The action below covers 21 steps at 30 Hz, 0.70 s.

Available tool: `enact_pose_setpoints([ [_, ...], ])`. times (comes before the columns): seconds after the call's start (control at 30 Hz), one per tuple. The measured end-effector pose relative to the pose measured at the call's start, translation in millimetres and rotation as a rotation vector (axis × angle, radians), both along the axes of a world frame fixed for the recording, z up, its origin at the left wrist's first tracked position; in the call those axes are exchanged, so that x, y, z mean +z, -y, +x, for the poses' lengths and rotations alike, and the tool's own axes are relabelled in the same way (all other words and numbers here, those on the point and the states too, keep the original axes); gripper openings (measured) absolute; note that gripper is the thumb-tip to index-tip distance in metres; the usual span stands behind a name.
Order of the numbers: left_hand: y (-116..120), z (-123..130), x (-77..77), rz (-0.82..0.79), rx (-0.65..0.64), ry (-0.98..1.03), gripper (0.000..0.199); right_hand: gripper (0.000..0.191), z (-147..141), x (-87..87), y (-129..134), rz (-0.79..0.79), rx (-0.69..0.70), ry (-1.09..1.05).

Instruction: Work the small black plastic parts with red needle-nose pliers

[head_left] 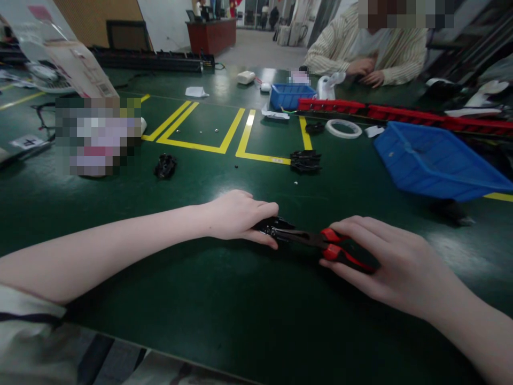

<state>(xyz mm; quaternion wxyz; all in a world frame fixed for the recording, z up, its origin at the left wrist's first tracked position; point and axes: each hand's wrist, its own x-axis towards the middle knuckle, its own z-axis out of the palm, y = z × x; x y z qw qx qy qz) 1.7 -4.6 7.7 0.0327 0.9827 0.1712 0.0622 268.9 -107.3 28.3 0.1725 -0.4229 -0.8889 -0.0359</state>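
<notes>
Near the middle of the green table (192,299), my left hand (236,216) pinches a small black part (276,227) between thumb and fingers. My right hand (385,262) is wrapped round the red and black handles of the pliers (331,246). The jaws of the pliers point left and reach the black part; whether they grip it is too small to tell. Beyond my hands lie a black cluster of parts (165,166) at the left and another black bundle (305,161) at the end of a yellow tape line.
A tilted blue bin (436,160) stands at the right, a smaller blue bin (290,97) farther back. Behind are a red strip (393,114) and a white tape ring (343,128). A clear package (82,69) is at the left. A person in a striped shirt (404,51) sits across the table.
</notes>
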Motion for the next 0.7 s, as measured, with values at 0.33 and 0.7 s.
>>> enact_pose_setpoints([
  [0.33, -0.1, -1.1, -1.1, 0.019, 0.004, -0.005, 0.052, 0.03, -0.8, -3.6, 2.2, -0.075, -0.018, -0.018],
  [0.7, 1.0, 0.0, 0.9, -0.013, 0.007, -0.01, 0.05, 0.031, 1.2, -2.2, -0.3, -0.075, -0.009, -0.004],
])
